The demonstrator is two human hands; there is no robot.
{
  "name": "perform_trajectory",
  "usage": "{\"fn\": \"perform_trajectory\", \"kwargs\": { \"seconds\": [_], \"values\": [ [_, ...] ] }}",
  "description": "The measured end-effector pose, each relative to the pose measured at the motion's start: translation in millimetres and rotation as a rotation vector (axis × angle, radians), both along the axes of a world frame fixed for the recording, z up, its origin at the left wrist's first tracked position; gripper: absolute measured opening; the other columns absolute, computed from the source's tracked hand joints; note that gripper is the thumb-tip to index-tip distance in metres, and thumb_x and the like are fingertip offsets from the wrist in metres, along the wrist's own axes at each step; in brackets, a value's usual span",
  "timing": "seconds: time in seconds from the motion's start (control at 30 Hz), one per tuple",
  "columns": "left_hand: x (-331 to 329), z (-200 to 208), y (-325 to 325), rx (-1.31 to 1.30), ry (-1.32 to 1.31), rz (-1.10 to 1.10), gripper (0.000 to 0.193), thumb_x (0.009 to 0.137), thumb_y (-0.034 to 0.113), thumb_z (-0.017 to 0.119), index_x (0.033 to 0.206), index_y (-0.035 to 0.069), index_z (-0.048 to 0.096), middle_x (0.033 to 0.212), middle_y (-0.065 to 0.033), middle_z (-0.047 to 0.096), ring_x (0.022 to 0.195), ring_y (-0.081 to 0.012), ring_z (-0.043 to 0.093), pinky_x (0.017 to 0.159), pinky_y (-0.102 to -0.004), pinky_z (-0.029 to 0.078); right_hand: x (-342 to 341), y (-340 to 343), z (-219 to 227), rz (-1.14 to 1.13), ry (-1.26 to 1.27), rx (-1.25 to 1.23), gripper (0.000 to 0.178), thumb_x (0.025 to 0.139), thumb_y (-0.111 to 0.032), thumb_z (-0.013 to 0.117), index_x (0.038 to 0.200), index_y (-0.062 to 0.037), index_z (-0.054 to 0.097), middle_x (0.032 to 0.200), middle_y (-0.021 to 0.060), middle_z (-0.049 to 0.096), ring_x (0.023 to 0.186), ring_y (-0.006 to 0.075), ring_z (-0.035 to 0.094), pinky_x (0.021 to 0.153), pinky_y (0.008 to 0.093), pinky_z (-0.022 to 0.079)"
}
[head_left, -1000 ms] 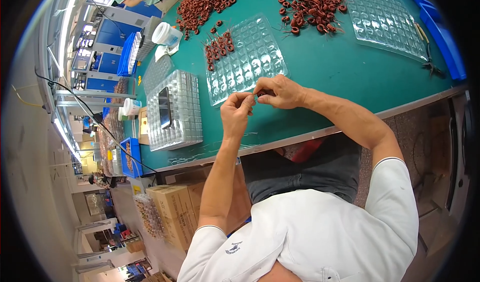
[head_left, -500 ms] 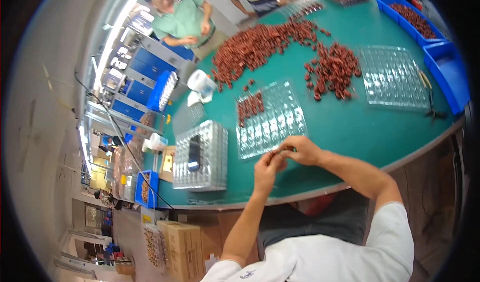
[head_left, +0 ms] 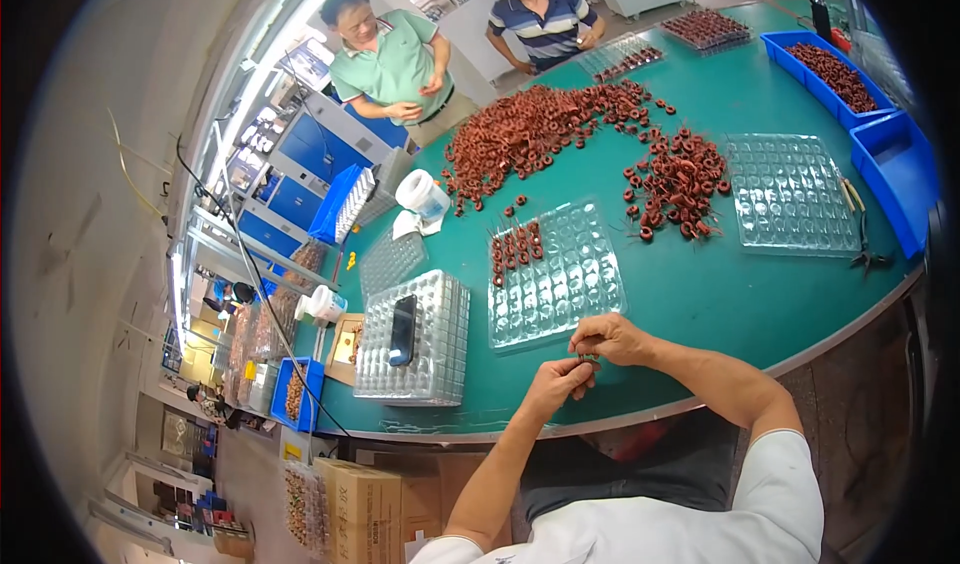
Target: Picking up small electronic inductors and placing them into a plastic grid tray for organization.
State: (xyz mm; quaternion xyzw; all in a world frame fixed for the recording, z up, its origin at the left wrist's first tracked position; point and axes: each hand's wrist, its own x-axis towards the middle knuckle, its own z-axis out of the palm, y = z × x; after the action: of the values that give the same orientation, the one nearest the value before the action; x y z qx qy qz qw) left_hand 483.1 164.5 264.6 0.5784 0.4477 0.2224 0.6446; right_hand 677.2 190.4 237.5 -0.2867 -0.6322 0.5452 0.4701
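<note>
Clearly little of the work is done: the clear blister tray (head_left: 556, 276) just beyond the hands has only a small cluster of copper coils (head_left: 514, 247) seated in its far-left pockets, the rest standing empty, while a second clear tray (head_left: 790, 194) to the right holds nothing and two heaps of loose coils (head_left: 530, 132) lie farther out on the green tabletop (head_left: 720, 294). The left hand (head_left: 556, 384) and right hand (head_left: 610, 338) meet near the tabletop's near edge, fingers of both pinched shut on one small coil (head_left: 587, 361) between them. Against the earlier frame, the view has tipped up to take in two people at the far side; the hands hold the same joined pose, and the tray looks equally filled.
</note>
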Motion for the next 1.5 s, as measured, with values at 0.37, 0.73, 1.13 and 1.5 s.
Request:
{"fn": "perform_trajectory", "kwargs": {
  "seconds": [0.37, 0.73, 1.13, 1.5],
  "values": [
    [5.5, -52.0, 12.8, -0.006, -0.125, 0.18, 0.036, 0.102, 0.033, 0.046, 0.1, 0.001, 0.063, 0.078, -0.0008, 0.059, 0.06, -0.006, 0.051, 0.051, -0.0201, 0.04, -6.6, 36.3, -31.4, -0.018, -0.087, -0.095, 0.017, 0.089, -0.014, 0.061, 0.092, 0.0006, 0.068, 0.08, 0.0061, 0.068, 0.074, 0.0113, 0.061, 0.068, 0.029, 0.05],
    [5.5, -71.7, 14.0, 0.038, -0.199, 0.248, 0.032, 0.098, 0.031, 0.057, 0.107, 0.0, 0.064, 0.081, -0.0011, 0.06, 0.066, -0.0067, 0.053, 0.054, -0.0206, 0.047, -17.2, 47.6, -54.8, 0.007, 0.066, -0.146, 0.015, 0.09, -0.012, 0.063, 0.094, 0.0014, 0.068, 0.081, 0.0052, 0.067, 0.075, 0.0105, 0.061, 0.069, 0.0271, 0.05],
    [-4.8, -71.3, 17.0, 0.072, -0.482, 0.506, 0.037, 0.099, 0.028, 0.054, 0.124, 0.0, 0.058, 0.11, -0.0045, 0.06, 0.091, -0.0101, 0.058, 0.073, -0.023, 0.051, -26.1, 46.4, -39.8, -0.118, -0.072, -0.078, 0.02, 0.095, -0.017, 0.062, 0.107, -0.0014, 0.058, 0.088, 0.0036, 0.061, 0.077, 0.0094, 0.059, 0.065, 0.0242, 0.049],
    [-16.4, -59.9, 22.7, 0.267, -0.721, 0.424, 0.042, 0.103, 0.022, 0.045, 0.14, 0.001, 0.043, 0.13, -0.0079, 0.054, 0.12, -0.0155, 0.049, 0.096, -0.0308, 0.044, -36.1, 42.8, -33.9, 0.176, 0.269, -0.352, 0.019, 0.095, -0.014, 0.06, 0.109, -0.0023, 0.06, 0.093, 0.0055, 0.065, 0.079, 0.015, 0.065, 0.071, 0.0294, 0.055]
  ]
}}
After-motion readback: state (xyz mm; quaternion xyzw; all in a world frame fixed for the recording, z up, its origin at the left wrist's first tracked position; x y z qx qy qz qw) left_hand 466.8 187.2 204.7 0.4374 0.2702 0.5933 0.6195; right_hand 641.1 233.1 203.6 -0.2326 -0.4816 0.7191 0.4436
